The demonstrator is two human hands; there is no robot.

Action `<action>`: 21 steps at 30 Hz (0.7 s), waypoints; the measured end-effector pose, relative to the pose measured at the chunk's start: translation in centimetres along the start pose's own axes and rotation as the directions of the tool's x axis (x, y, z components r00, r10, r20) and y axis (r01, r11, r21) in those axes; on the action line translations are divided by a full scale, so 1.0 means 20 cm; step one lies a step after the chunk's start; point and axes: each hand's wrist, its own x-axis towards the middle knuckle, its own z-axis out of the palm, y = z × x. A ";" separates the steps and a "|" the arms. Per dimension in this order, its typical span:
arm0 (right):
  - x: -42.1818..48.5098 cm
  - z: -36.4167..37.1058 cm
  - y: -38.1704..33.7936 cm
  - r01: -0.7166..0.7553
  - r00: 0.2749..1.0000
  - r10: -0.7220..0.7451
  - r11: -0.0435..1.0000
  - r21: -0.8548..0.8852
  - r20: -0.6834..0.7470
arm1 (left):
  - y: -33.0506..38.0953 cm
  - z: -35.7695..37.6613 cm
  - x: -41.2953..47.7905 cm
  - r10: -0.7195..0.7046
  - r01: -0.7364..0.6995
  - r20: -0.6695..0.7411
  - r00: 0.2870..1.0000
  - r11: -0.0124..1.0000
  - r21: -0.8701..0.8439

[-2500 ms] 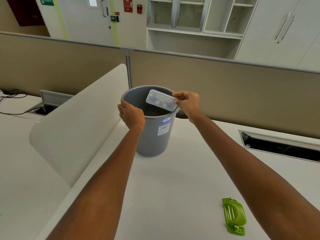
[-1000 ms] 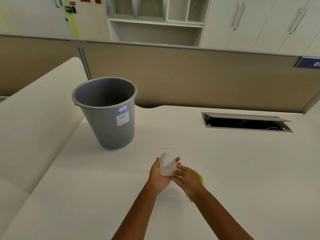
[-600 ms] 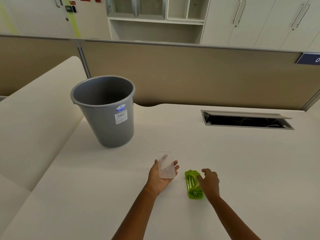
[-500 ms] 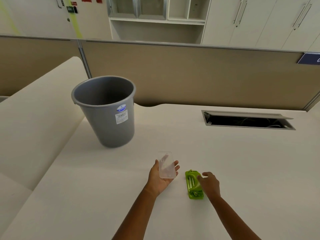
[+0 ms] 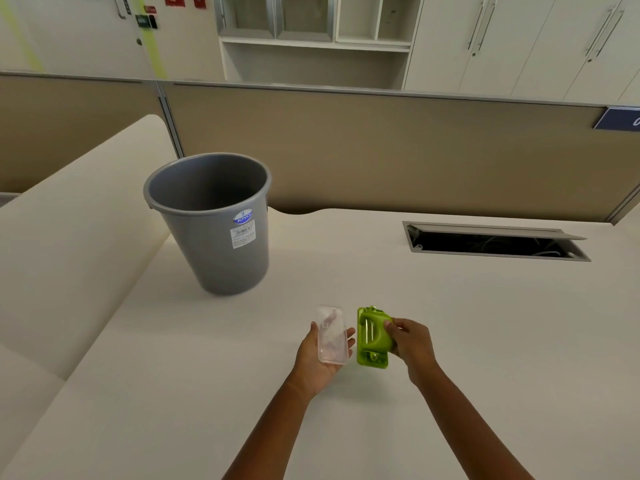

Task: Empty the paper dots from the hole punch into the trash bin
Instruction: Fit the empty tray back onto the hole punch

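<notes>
The grey trash bin (image 5: 221,258) stands upright on the white desk, to the left and beyond my hands. My left hand (image 5: 318,358) lies palm up and cradles the clear plastic chip tray (image 5: 331,336) of the hole punch. Just to its right, my right hand (image 5: 410,342) grips the green hole punch (image 5: 372,337) by its right side, lifted slightly off the desk with its underside facing me. The tray and punch sit side by side, a narrow gap between them. I cannot see any paper dots in the tray.
A white curved divider panel (image 5: 79,230) runs along the left of the desk (image 5: 485,341). An open cable slot with a metal flap (image 5: 495,242) is at the back right. A tan partition wall (image 5: 381,150) closes off the far edge.
Earlier I held the tray over the bin, then brought it back to the desk. My right hand reached the green punch lying on the desk and has now picked it up beside the tray.
</notes>
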 end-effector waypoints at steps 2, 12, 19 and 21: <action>-0.04 0.02 -0.05 0.030 0.997 -0.036 0.996 0.084 0.074 | -0.02 0.01 -0.01 0.006 -0.006 0.008 1.000 1.000 0.019; -0.14 0.12 -0.08 0.090 0.975 -0.112 0.989 0.119 0.191 | -0.03 0.07 -0.05 -0.021 0.018 0.043 0.999 0.997 0.070; -0.15 0.12 -0.09 0.105 0.976 -0.128 0.985 0.134 0.175 | -0.03 0.09 -0.06 -0.020 0.018 0.043 0.999 0.999 0.030; -0.16 0.12 -0.09 0.098 0.977 -0.123 0.984 0.148 0.174 | -0.03 0.09 -0.06 -0.020 0.020 0.054 0.998 1.000 0.014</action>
